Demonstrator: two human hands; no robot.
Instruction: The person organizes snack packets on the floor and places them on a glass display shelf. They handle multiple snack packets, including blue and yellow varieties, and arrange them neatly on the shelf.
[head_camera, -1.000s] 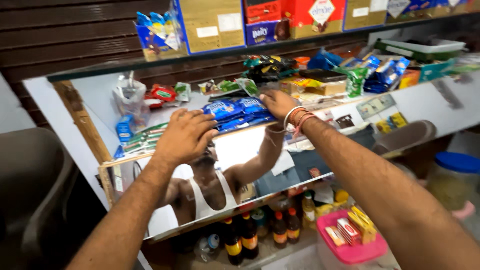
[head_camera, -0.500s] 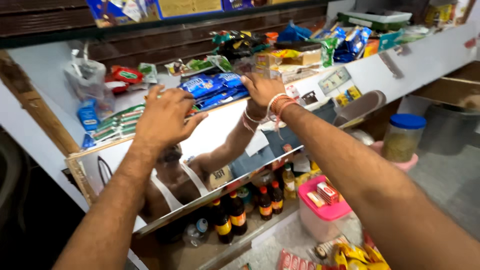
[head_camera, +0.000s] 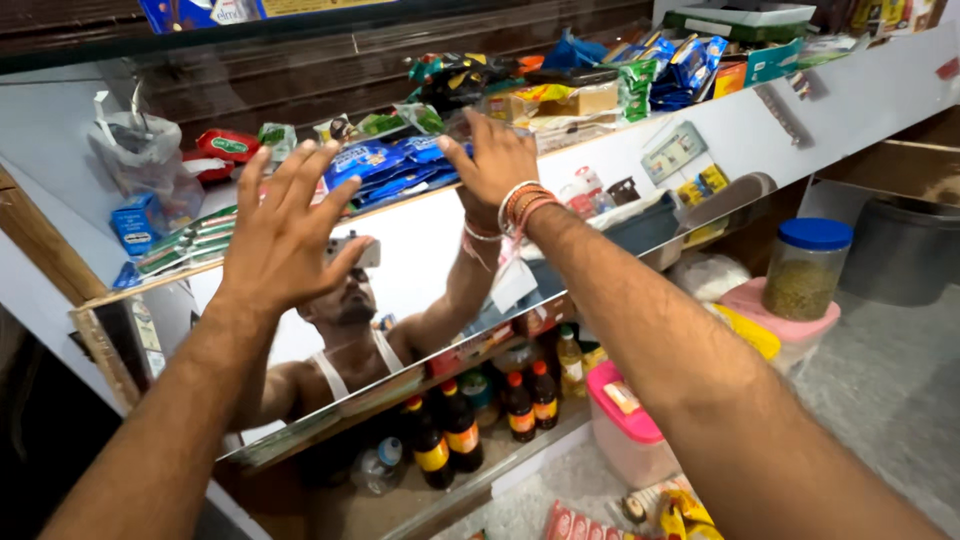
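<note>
My left hand (head_camera: 285, 225) is raised in front of the top edge of a slanted mirror panel (head_camera: 420, 260), fingers spread wide and holding nothing. My right hand (head_camera: 495, 160), with red and white bangles at the wrist, reaches onto the shelf above the mirror. Its fingers lie on the goods beside a stack of blue packets (head_camera: 385, 165), and the thumb touches the packets. The mirror reflects a person and both arms.
The shelf holds green sachets (head_camera: 190, 245), a red pack (head_camera: 225, 145), a plastic bag (head_camera: 140, 150) and mixed snack packets (head_camera: 600, 85). Below stand dark bottles (head_camera: 440, 445), a pink-lidded box (head_camera: 625, 420) and a blue-lidded jar (head_camera: 805, 265).
My left hand has lifted off the shelf edge and spread its fingers. My right hand stays at the blue packets. The view has dropped lower and nearer.
</note>
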